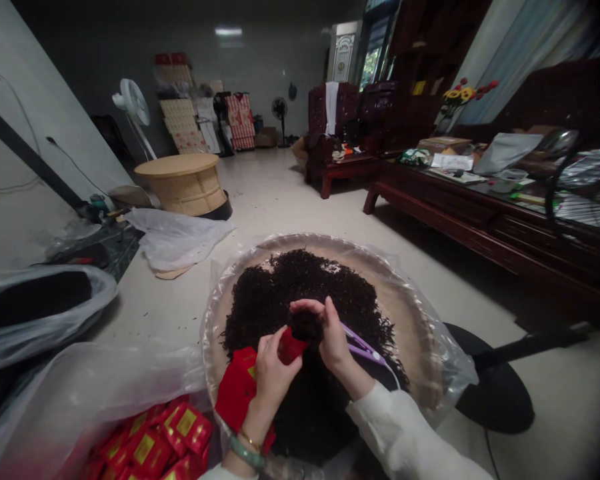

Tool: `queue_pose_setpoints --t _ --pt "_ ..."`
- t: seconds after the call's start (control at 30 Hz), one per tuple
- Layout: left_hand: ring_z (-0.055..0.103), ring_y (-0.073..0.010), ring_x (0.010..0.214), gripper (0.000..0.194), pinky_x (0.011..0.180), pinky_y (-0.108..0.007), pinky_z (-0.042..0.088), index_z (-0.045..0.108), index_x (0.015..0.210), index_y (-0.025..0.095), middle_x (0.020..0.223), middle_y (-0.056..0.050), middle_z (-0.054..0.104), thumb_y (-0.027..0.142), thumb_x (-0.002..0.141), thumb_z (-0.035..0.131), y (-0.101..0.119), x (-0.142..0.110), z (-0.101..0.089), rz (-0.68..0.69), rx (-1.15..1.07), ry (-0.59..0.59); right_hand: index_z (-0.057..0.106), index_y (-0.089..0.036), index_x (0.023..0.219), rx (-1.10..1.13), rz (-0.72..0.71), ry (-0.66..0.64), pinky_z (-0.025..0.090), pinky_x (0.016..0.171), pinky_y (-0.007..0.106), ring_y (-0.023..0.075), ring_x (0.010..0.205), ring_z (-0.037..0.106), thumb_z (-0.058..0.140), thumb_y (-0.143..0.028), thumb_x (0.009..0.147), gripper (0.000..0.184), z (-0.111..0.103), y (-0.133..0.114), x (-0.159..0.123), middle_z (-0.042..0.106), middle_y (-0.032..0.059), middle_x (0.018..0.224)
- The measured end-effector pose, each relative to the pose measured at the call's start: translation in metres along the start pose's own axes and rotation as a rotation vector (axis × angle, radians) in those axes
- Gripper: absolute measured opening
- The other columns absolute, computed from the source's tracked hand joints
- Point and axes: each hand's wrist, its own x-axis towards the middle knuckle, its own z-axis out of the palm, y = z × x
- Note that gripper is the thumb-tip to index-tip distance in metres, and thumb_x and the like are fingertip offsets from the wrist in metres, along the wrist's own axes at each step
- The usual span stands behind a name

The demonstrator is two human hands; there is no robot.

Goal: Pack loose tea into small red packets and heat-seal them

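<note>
My left hand [273, 370] is closed around a small red packet [292, 347], its mouth turned toward my right hand. Cupped in my right hand [331, 337] is a clump of dark dried tea leaves [306, 327], right at the packet's mouth. Both hands are above a wide round tray [420, 333] lined with clear plastic, where a heap of loose tea [280, 287] lies. More flat red packets [235, 390] rest at the tray's left edge, beside my left wrist. A purple hand sealer [363, 347] with a pale cord lies on the tea, partly behind my right hand.
Filled red packets [150, 447] lie in a plastic bag at lower left. Another bag [35, 300] of dark contents stands behind it. A black fan base [495, 380] is at right, below a low wooden table [460, 207]. A round bamboo drum [180, 183] stands beyond the tray.
</note>
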Motion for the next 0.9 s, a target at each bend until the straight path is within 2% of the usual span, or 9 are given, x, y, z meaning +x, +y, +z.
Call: queue_pose_setpoints --t 0.23,0.33,0.47,0.53,0.6,0.67,0.73,0.8,0.9 --pt "0.06 -0.0195 0.079 0.053 0.07 -0.034 0.055 0.061 0.117 0.018 0.094 -0.007 0.06 0.017 0.065 0.07 -0.003 -0.002 0.001 -0.01 0.007 0.021 0.065 -0.024 0.12 -0.228 0.052 -0.267 0.024 0.112 0.051 0.029 0.124 0.052 0.03 -0.078 0.083 0.075 -0.006 -0.002 -0.006 0.065 0.0097 0.124" --pt "0.06 -0.0194 0.078 0.051 0.069 -0.033 0.055 0.061 0.116 0.019 0.093 -0.006 0.061 0.018 0.065 0.07 -0.003 -0.001 0.0 -0.026 0.023 0.031 0.054 -0.027 0.133 -0.306 0.053 -0.349 0.016 0.116 0.051 0.0276 0.134 0.041 0.028 -0.077 0.084 0.074 -0.009 -0.003 -0.011 0.052 0.008 0.14" --pt "0.06 -0.02 0.078 0.052 0.069 -0.034 0.056 0.061 0.115 0.02 0.092 -0.006 0.062 0.018 0.065 0.071 -0.003 0.0 -0.001 -0.031 0.038 0.036 0.045 -0.03 0.14 -0.339 -0.02 -0.451 0.01 0.118 0.047 0.0224 0.142 0.025 0.024 -0.071 0.09 0.068 -0.011 -0.002 -0.015 0.038 0.0021 0.15" --pt "0.06 -0.0198 0.076 0.05 0.069 -0.034 0.056 0.062 0.114 0.02 0.09 -0.005 0.062 0.02 0.065 0.071 -0.003 0.0 0.0 -0.026 0.039 0.049 0.046 -0.031 0.139 -0.301 -0.072 -0.453 0.012 0.119 0.045 0.0212 0.143 0.024 0.025 -0.069 0.091 0.065 -0.012 -0.002 -0.014 0.037 0.0005 0.151" --pt "0.06 -0.0183 0.071 0.049 0.067 -0.034 0.056 0.062 0.114 0.02 0.09 -0.005 0.062 0.021 0.066 0.071 -0.004 -0.001 0.001 -0.029 0.026 0.073 0.051 -0.031 0.133 -0.243 -0.116 -0.384 0.02 0.117 0.045 0.022 0.141 0.029 0.026 -0.069 0.091 0.062 -0.013 -0.004 -0.012 0.044 0.0018 0.147" --pt "0.06 -0.0171 0.069 0.051 0.066 -0.033 0.056 0.061 0.116 0.019 0.093 -0.006 0.061 0.023 0.067 0.07 -0.005 -0.002 0.001 -0.039 -0.004 0.104 0.059 -0.029 0.123 -0.24 -0.143 -0.267 0.035 0.109 0.045 0.0242 0.131 0.044 0.03 -0.065 0.092 0.057 -0.015 -0.009 -0.011 0.056 0.0056 0.135" --pt "0.062 -0.0185 0.075 0.052 0.069 -0.034 0.057 0.059 0.119 0.019 0.098 -0.007 0.061 0.025 0.068 0.07 -0.007 -0.003 0.0 -0.037 -0.031 0.135 0.065 -0.026 0.112 -0.381 -0.173 -0.203 0.047 0.095 0.043 0.0245 0.111 0.059 0.038 -0.057 0.094 0.045 -0.017 -0.016 -0.013 0.066 0.0082 0.115" --pt "0.063 -0.0219 0.086 0.053 0.076 -0.037 0.056 0.057 0.121 0.019 0.102 -0.008 0.062 0.026 0.07 0.07 -0.009 -0.004 -0.001 -0.015 -0.044 0.16 0.068 -0.023 0.102 -0.657 -0.261 -0.263 0.051 0.084 0.039 0.0228 0.094 0.062 0.047 -0.045 0.093 0.031 -0.019 -0.023 -0.019 0.069 0.008 0.098" --pt "0.062 -0.0249 0.098 0.053 0.084 -0.041 0.054 0.055 0.121 0.019 0.109 -0.01 0.062 0.024 0.07 0.07 -0.009 -0.006 -0.001 0.026 -0.072 0.167 0.068 -0.022 0.101 -1.074 -0.429 -0.473 0.05 0.078 0.036 0.022 0.086 0.059 0.057 -0.035 0.089 0.021 -0.02 -0.027 -0.03 0.066 0.0086 0.094"
